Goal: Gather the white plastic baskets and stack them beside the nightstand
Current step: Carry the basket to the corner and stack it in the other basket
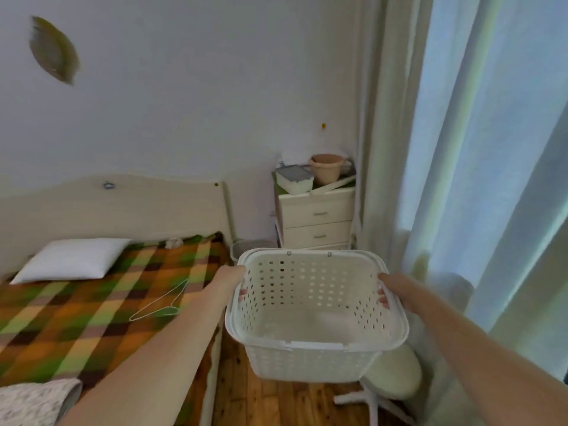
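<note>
I hold a white perforated plastic basket (313, 355) in the air in front of me, above the wooden floor between the bed and the curtain. My left hand (233, 279) grips its left rim and my right hand (392, 292) grips its right rim, fingertips showing through the holes. The basket is empty and upright. Ahead stands the cream two-drawer nightstand (318, 224) against the wall. A second pale basket (252, 245) sits on the floor between the bed and the nightstand, mostly hidden behind the one I hold.
The bed (101, 302) with a checked blanket, a white pillow (73, 259) and a wire hanger (159, 304) is on my left. A box and a pink bucket (327, 167) sit on the nightstand. Curtains (461, 179) hang on the right; a padded stool (395, 376) stands below the basket.
</note>
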Action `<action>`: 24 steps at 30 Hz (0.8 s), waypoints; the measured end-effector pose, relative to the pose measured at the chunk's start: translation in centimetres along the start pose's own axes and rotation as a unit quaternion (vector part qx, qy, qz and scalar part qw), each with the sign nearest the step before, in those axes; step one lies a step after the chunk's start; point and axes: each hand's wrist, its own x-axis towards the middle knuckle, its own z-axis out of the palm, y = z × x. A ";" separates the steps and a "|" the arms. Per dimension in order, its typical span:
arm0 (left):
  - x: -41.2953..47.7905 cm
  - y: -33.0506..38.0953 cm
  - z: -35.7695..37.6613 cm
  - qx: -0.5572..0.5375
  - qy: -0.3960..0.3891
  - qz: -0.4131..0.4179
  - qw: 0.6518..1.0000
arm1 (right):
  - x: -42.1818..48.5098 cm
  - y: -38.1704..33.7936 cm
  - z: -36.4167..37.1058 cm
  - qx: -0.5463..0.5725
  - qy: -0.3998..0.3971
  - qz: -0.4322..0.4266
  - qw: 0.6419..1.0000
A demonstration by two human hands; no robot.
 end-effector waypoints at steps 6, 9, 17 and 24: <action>10.3 1.8 -2.8 -0.012 0.046 -0.036 0.998 | 9.1 -6.3 7.9 0.020 -0.010 -0.009 1.000; 16.1 3.0 -4.1 -0.001 0.046 -0.044 0.998 | 13.7 -9.5 11.4 0.031 -0.014 -0.006 0.999; 28.8 7.0 -6.8 -0.065 0.033 -0.057 0.996 | 21.9 -18.5 18.9 0.023 -0.008 -0.006 1.000; 40.5 11.9 -8.6 -0.055 0.062 -0.021 0.996 | 30.8 -25.6 25.1 0.014 0.004 -0.004 1.000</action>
